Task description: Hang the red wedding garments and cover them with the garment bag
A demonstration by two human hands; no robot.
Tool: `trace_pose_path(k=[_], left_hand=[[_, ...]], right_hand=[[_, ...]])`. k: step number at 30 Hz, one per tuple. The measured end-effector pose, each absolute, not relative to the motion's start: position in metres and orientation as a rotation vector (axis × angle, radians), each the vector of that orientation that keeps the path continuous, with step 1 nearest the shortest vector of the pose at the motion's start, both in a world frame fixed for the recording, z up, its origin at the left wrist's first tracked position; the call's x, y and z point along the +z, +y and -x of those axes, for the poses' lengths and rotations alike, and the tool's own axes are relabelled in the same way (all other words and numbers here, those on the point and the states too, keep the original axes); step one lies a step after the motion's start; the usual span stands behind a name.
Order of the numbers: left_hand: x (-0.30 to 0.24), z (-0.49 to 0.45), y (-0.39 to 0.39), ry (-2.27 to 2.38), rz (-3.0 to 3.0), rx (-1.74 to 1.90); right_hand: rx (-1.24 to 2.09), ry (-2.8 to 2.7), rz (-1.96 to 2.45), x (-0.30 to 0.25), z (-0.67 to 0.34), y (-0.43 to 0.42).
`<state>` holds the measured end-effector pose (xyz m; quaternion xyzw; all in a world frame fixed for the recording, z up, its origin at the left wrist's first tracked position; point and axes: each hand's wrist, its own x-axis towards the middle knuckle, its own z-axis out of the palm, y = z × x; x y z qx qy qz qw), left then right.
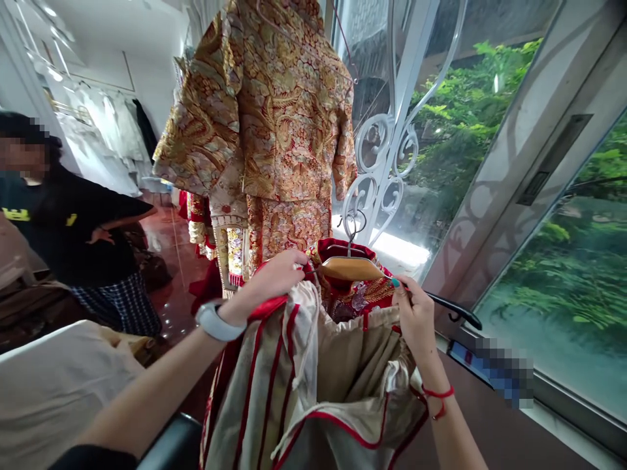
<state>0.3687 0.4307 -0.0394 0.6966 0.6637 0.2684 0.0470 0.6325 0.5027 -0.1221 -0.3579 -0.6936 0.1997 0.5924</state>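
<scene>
We see our left hand and right hand each pinching the cream, red-trimmed satin garment under a wooden hanger.

The left hand and the right hand grip a cream, red-trimmed satin garment on a wooden hanger, just below a hanging gold-embroidered red jacket; a person in black stands left, perhaps beside white dresses
</scene>
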Motion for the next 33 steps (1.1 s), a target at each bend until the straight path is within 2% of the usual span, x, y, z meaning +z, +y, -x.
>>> trace_pose_path(k=[7,12,17,21,27,33], left_hand=[[-0.093,-0.403,0.431,2.233,-2.18,1.062],[-0.091,-0.359,0.435,1.959,-2.407,0.947],[-0.088,-0.332,0.448,2.184,-2.508,0.935],[-0.103,-0.338,0.458,2.182,-2.565,1.052],[-0.116,-0.338,0.462,2.112,-2.536,0.994],[-0.129,-0.342,0.477,1.995,-2.414,1.071]], right_hand=[[0.614,-1.538,0.839,-0.133,-0.621,0.522],[0.647,-1.51,0.824,-0.133,-0.617,0.525],[0.641,-1.489,0.833,-0.134,-0.61,0.525],[0.632,-1.499,0.84,-0.13,-0.609,0.528],[0.747,-1.679,0.812,-0.13,-0.651,0.518],[0.751,-1.807,0.943,-0.17,-0.704,0.461]])
